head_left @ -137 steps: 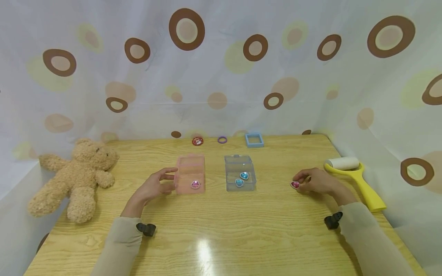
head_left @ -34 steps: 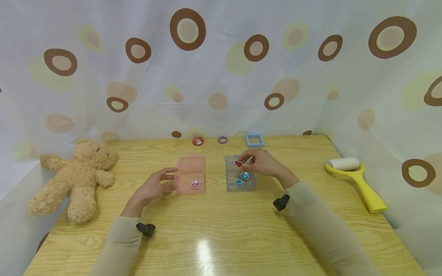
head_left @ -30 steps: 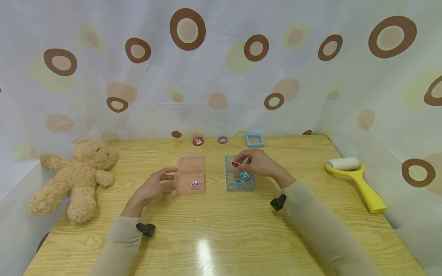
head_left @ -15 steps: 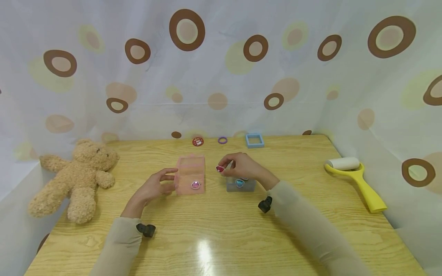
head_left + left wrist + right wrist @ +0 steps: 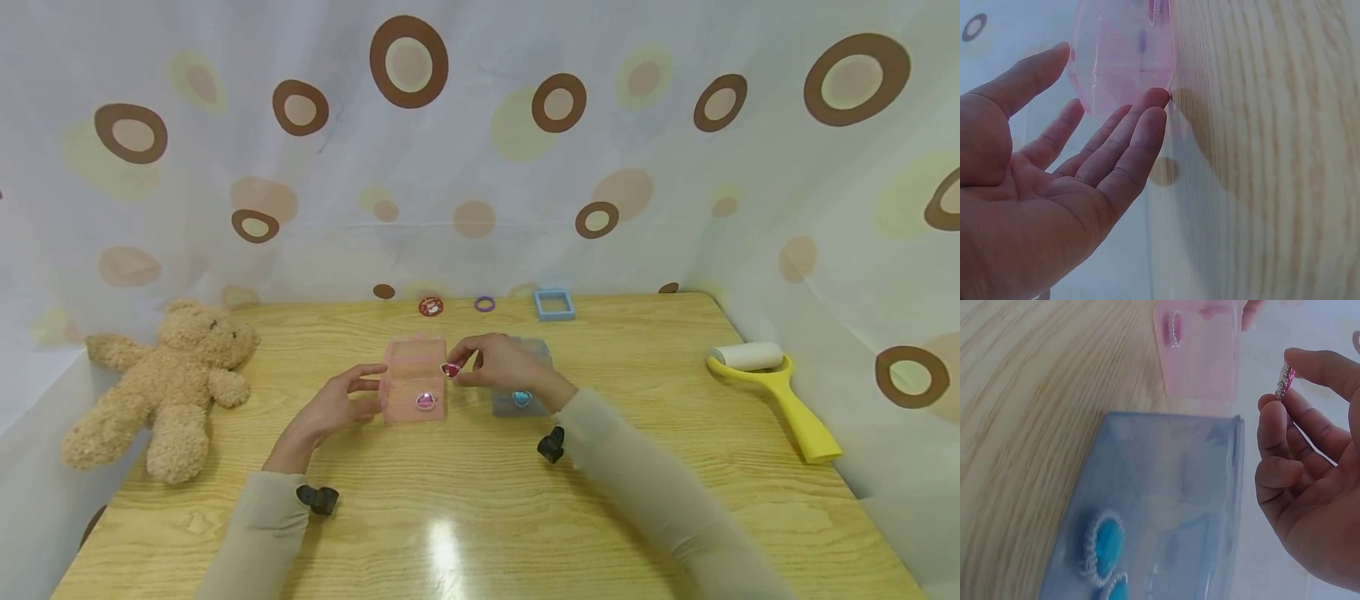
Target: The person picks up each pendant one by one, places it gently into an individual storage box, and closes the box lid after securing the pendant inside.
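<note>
My right hand (image 5: 498,364) pinches a dark pink gem (image 5: 451,370) with a silvery beaded edge between thumb and fingertips. It holds the gem at the right edge of the pink plastic box (image 5: 397,410), above the table. Inside that box, whose lid is open, lies a lighter pink gem (image 5: 426,402). Relaxed fingers of my left hand (image 5: 337,407) rest beside the box's left wall. Under my right forearm stands the clear bluish box (image 5: 506,409). Two blue gems (image 5: 1109,547) show in it in the right wrist view; in the head view one is hidden.
Along the table's back edge lie a red round badge (image 5: 431,307), a purple ring (image 5: 484,304) and a light blue square frame (image 5: 555,306). A teddy bear (image 5: 168,383) lies at the left. A yellow-handled lint roller (image 5: 783,396) lies at the right.
My right hand picked up the dark pink gem at the right side and carried it left, over the bluish box, to the pink box's edge. My left hand has stayed in place.
</note>
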A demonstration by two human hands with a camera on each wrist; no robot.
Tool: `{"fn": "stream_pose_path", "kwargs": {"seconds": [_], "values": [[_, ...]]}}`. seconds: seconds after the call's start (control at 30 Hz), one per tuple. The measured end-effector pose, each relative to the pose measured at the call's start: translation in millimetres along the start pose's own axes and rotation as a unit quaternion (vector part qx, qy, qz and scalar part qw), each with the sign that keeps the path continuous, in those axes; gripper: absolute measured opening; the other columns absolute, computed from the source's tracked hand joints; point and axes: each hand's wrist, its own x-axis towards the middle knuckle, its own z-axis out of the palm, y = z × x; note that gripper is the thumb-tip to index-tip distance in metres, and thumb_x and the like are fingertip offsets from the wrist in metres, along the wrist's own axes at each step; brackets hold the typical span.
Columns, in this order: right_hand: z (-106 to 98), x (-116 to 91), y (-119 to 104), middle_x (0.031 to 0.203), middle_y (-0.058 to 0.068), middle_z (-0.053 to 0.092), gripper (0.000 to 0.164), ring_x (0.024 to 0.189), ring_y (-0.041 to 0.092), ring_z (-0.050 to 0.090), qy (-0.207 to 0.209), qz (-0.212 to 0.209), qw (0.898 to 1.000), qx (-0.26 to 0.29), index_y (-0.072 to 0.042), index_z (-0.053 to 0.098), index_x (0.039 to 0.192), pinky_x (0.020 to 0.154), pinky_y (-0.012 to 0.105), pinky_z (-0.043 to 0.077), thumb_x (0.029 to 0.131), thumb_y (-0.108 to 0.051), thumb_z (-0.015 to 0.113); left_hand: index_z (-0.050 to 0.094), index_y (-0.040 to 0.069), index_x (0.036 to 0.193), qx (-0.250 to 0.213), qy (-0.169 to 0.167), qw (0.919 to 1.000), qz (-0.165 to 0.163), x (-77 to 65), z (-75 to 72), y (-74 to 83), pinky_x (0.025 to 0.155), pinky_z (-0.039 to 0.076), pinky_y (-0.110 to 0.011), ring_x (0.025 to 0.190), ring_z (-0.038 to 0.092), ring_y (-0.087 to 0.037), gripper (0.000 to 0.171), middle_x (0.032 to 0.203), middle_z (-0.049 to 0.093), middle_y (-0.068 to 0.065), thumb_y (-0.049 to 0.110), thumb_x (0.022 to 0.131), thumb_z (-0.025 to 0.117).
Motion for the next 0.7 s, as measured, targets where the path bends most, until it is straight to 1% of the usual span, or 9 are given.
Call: {"fn": "stream_pose_path", "kwargs": {"seconds": [0.1,0.23,0.47,0.6,0.7], "values": [[4.3,4.9,-3.5,0.110,-0.004,0.071,0.025,0.089,0.016,0.065,-0.002,-0.007,1.000,0.002,-0.020,0.070,0.115,0.076,0.025,0.053,0.091,-0.026,0.074,0.032,0.005,0.155,0.000,-0.002,1.0000,0.002,-0.1,-0.2,1.0,0.098,0.054,-0.053,0.121,0.060,-0.043,0.063,0.147,0.042,-0.033,0.008,0.099,0.061],[11.3,11.6,-8.1,0.107,-0.006,0.071,0.021,0.087,0.012,0.064,-0.003,-0.007,1.000,-0.009,-0.022,0.070,0.112,0.075,0.024,0.052,0.091,-0.024,0.074,0.032,0.005,0.155,-0.002,-0.003,1.0000,0.000,-0.2,0.2,2.1,0.098,0.054,-0.053,0.122,0.059,-0.043,0.063,0.147,0.042,-0.033,0.007,0.099,0.061],[23.5,21.3,-14.7,0.106,-0.007,0.071,0.020,0.092,0.012,0.065,-0.012,-0.007,1.000,-0.016,-0.023,0.071,0.109,0.078,0.025,0.053,0.090,-0.025,0.075,0.032,0.005,0.155,-0.005,-0.004,1.0000,-0.002,0.4,0.4,0.5,0.099,0.053,-0.053,0.122,0.059,-0.043,0.063,0.147,0.043,-0.034,0.008,0.099,0.061],[29.8,26.8,-13.7,0.105,-0.008,0.072,0.019,0.090,0.012,0.065,-0.019,-0.014,1.000,-0.019,-0.023,0.072,0.108,0.074,0.024,0.052,0.089,-0.025,0.075,0.032,0.005,0.154,-0.005,-0.004,1.0000,-0.001,0.6,0.5,-0.1,0.099,0.053,-0.053,0.123,0.059,-0.043,0.063,0.147,0.042,-0.033,0.009,0.099,0.061],[33.6,29.8,-14.0,0.104,-0.006,0.073,0.020,0.088,0.015,0.066,-0.026,-0.017,0.999,-0.013,-0.020,0.072,0.108,0.071,0.024,0.052,0.088,-0.022,0.074,0.032,0.005,0.154,-0.004,-0.003,1.0000,-0.003,0.9,0.4,-0.1,0.099,0.054,-0.052,0.123,0.059,-0.042,0.062,0.147,0.043,-0.033,0.009,0.099,0.061]]}}
